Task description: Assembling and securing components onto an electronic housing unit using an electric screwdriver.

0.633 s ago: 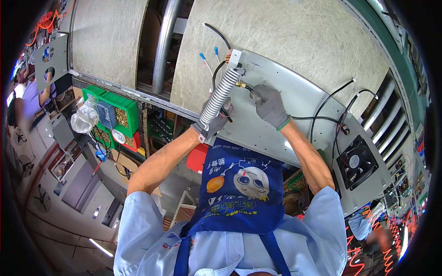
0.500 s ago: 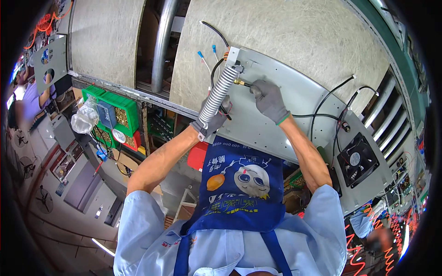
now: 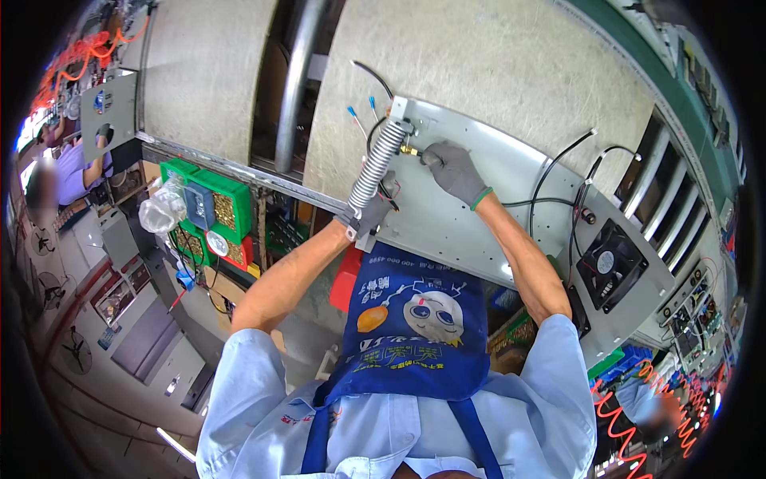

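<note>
A grey metal panel point(image 3: 471, 231) with small holes lies before me on the worktop. Along its left end runs a silver ribbed, coil-like tube point(image 3: 377, 166) with a bracket at its near end. My gloved left hand point(image 3: 373, 214) is beneath the tube at the panel's left edge, its fingers curled beside thin dark wires; the tube partly hides its grip. A brass fitting point(image 3: 410, 150) sticks out beside the upper part of the tube. My gloved right hand point(image 3: 456, 172) pinches the short black cable at this fitting, above the panel. Blue-tipped wires point(image 3: 352, 112) lie beyond the tube.
A black fan point(image 3: 613, 270) is mounted in the panel's right part, with loose black cables point(image 3: 550, 180) nearby. Green bins point(image 3: 227, 206) of small brass-coloured parts stand at left. Metal rollers point(image 3: 297, 88) show between worktop boards. A person in purple works at far left.
My right hand has moved closer to the ribbed tube, and less of the black piece by the brass fitting shows. The left hand stays at the tube; the whole view has shifted slightly.
</note>
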The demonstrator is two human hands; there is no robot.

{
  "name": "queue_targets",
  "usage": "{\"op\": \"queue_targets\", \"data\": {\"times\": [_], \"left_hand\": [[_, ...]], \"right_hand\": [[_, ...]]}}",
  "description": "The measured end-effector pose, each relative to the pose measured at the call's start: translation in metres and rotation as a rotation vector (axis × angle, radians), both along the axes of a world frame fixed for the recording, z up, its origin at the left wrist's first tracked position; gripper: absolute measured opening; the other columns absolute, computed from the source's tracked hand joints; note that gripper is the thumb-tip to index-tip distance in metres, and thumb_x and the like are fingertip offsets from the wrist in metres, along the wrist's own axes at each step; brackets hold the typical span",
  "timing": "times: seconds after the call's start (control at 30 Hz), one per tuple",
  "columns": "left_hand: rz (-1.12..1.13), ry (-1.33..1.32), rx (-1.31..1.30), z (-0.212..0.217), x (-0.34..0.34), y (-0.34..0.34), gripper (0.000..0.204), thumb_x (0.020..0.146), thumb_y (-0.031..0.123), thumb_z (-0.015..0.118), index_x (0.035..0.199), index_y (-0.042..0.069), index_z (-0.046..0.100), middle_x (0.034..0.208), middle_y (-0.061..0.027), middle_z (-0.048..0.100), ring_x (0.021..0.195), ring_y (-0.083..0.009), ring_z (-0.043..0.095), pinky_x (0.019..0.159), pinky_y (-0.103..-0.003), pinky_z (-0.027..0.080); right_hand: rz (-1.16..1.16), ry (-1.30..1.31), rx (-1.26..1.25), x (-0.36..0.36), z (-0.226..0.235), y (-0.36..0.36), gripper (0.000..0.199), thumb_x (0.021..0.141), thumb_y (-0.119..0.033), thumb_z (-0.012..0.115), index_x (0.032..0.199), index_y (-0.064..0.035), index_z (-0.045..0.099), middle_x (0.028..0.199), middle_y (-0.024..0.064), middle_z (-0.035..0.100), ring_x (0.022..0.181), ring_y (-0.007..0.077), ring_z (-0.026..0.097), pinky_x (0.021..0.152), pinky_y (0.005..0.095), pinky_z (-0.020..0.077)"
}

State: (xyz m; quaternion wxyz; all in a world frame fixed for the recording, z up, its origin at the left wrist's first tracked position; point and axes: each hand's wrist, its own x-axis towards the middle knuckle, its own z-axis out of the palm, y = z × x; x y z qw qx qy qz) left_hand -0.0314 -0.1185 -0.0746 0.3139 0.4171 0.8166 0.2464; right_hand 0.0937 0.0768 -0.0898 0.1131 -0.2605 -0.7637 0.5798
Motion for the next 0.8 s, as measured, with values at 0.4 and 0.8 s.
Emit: {"op": "queue_targets", "data": {"times": [0.4, 0.8], "left_hand": [[0.203, -0.429, 0.206, -0.007, -0.007, 0.011, 0.032, 0.093, 0.009, 0.055, 0.124, 0.002, 0.049, 0.09, -0.0096, 0.061, 0.076, -0.0188, 0.059, 0.072, -0.033, 0.052], [0.141, -0.289, 0.127, 0.026, 0.009, 0.031, 0.03, 0.091, 0.016, 0.05, 0.119, 0.006, 0.05, 0.099, -0.0182, 0.063, 0.088, -0.0371, 0.064, 0.078, -0.044, 0.052]], "right_hand": [[0.381, -0.351, 0.003, -0.037, 0.023, 0.032, 0.032, 0.089, -0.031, 0.058, 0.085, -0.0015, 0.068, 0.071, 0.0127, 0.065, 0.06, 0.0243, 0.061, 0.059, 0.0389, 0.0485], [0.376, -0.636, 0.404, -0.029, 0.066, 0.02, 0.024, 0.086, -0.026, 0.061, 0.098, -0.008, 0.071, 0.095, 0.0158, 0.07, 0.089, 0.0355, 0.066, 0.077, 0.046, 0.0519]]}}
